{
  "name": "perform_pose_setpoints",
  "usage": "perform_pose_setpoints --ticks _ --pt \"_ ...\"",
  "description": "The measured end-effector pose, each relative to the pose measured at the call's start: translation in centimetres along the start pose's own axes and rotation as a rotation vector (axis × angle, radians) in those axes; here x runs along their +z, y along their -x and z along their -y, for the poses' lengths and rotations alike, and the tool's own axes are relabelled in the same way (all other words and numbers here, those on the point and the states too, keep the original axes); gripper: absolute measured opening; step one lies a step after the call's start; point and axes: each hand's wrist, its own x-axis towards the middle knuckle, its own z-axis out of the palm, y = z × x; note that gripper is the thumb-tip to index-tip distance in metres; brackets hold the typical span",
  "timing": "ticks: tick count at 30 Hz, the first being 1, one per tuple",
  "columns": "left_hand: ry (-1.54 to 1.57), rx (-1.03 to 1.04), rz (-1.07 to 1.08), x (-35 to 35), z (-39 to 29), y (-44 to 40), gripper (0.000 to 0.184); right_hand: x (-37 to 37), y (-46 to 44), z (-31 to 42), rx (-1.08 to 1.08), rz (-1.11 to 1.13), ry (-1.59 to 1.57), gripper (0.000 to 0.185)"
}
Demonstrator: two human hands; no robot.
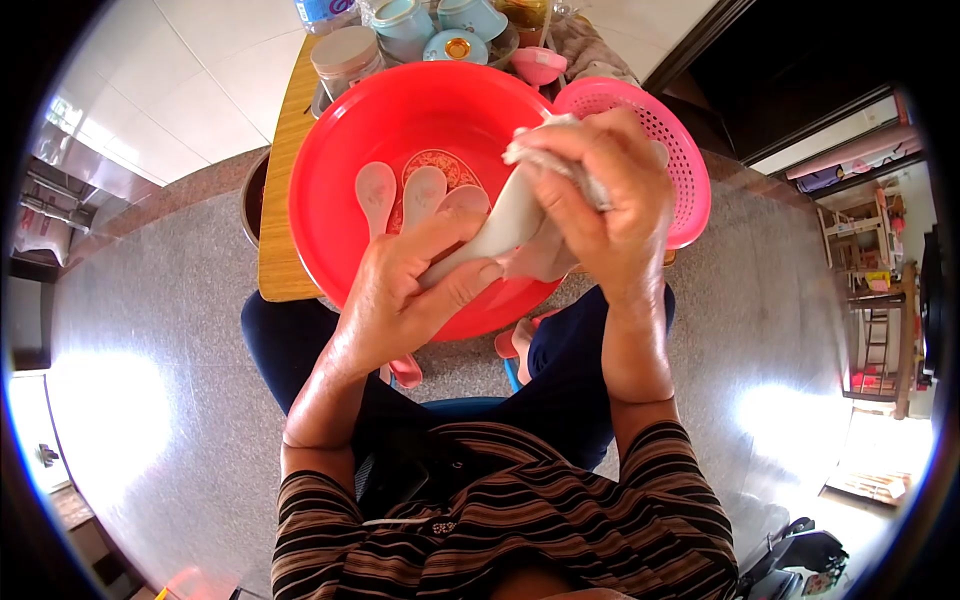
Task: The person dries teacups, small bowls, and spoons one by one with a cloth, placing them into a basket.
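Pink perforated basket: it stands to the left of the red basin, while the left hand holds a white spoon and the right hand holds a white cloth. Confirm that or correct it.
Wrong side: the head view shows the pink perforated basket to the right of the red basin. The left hand does hold a white spoon, and the right hand a white cloth.

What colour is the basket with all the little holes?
The basket is pink, seen best in the head view.
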Motion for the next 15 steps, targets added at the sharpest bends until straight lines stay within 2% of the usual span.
perform_pose_setpoints --ticks 2,4,5,7,9,10,12,13,15 --pt "-0.085 0.002 0.049 -0.2 0.3 0.0 0.028 -1.4 -0.3 -0.9 -0.017 -0.071 0.173 0.014" --pt "-0.419 0.130 -0.108 -0.1 2.1 0.0 0.025 -3.8 -0.6 -2.3 0.030 -0.234 0.239 0.014" --pt "-0.419 0.131 -0.109 -0.4 2.2 -0.2 0.025 -5.0 -0.6 -3.2 0.047 -0.314 0.283 0.015" --pt "-0.817 -0.004 -0.117 -1.0 2.5 -0.6 0.023 -7.1 -0.5 -4.8 0.130 -0.460 0.366 0.023" --pt "-0.892 -0.044 -0.147 -1.3 3.6 -0.6 0.020 -9.0 -0.1 -5.7 0.290 -0.359 0.485 0.027" --pt "-0.993 -0.079 -0.115 -1.6 4.1 -0.6 0.019 -9.2 0.1 -6.2 0.294 -0.362 0.490 0.027" --pt "-1.120 -0.153 -0.084 -1.7 4.5 -0.7 0.017 -9.2 0.4 -7.5 0.630 -0.129 0.598 0.026" --pt "-1.121 -0.148 -0.080 -1.6 4.4 -0.8 0.017 -9.0 0.7 -8.1 0.634 -0.134 0.600 0.026" --pt "-1.111 -0.156 -0.077 -1.7 4.0 -0.8 0.020 -8.1 1.4 -9.4 0.630 0.139 0.563 0.023"
